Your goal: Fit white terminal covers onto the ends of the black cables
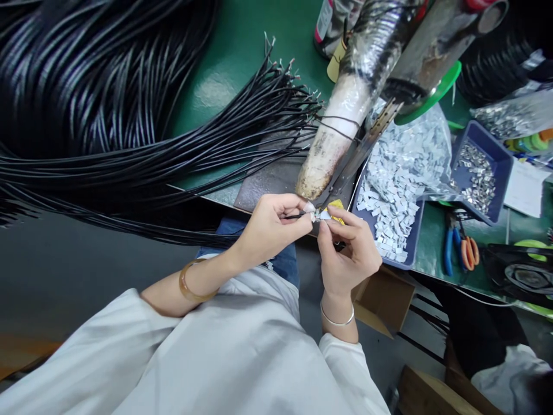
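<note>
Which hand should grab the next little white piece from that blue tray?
Probably the right hand: it sits just beside the blue tray of white pieces, though it pinches a whitish bit. The left hand is farther away, holding a black wire.

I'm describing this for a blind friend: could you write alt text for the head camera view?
A person's left hand holds a black cable while the right hand pinches a small white piece beside it, near the edge of a green worktable. Black cables lie bunched on the left; blue-grey trays of white pieces and metal parts sit right.
</note>
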The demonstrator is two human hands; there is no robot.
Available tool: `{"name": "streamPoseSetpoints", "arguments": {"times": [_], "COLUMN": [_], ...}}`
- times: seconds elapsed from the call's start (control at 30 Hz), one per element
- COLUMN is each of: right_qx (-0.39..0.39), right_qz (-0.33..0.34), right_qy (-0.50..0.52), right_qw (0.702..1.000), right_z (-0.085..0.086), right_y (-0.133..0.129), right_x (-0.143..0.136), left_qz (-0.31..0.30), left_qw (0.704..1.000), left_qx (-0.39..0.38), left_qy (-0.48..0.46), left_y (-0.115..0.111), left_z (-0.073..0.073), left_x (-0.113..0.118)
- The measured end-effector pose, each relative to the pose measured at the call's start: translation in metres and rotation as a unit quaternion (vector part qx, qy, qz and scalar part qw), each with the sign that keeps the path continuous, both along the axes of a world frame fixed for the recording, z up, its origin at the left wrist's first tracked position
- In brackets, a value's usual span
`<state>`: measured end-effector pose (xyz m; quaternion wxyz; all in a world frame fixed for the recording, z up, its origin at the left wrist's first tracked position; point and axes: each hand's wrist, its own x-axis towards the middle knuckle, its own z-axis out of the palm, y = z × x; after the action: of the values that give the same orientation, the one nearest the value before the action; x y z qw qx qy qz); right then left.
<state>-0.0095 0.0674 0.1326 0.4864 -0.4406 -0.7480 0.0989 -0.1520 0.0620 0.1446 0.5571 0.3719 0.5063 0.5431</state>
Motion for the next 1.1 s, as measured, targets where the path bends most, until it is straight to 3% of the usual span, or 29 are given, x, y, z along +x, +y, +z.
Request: {"name": "streamPoseSetpoints", "arguments": {"times": [0.47,0.83,1.0,1.1], "right_qx": [0.008,-0.001,0.04,0.113], "right_qz": [0.018,0.027,0.017,0.005], "right_qy": [-0.005,0.02,0.006,0.061], "right_qw": [1.0,0.999,0.999,0.992], "right_z": [0.007,0.001,0.003,0.003], "right_y": [0.0,-0.003,-0.003,-0.004], "right_x": [-0.003,0.004,0.008,0.016], "left_qz": [0.002,-0.05,-0.078,-0.076], "left_qw": [1.0,0.998,0.997,0.997], "left_qx": [-0.007,-0.024,-0.013,-0.007], "left_qy": [-0.013,-0.02,-0.021,-0.014], "left_y": [0.0,-0.003,-0.005,-0.008], "left_z": [0.004,0.003,0.003,0.003], "left_x": [-0.001,-0.003,-0.004,-0.004]}}
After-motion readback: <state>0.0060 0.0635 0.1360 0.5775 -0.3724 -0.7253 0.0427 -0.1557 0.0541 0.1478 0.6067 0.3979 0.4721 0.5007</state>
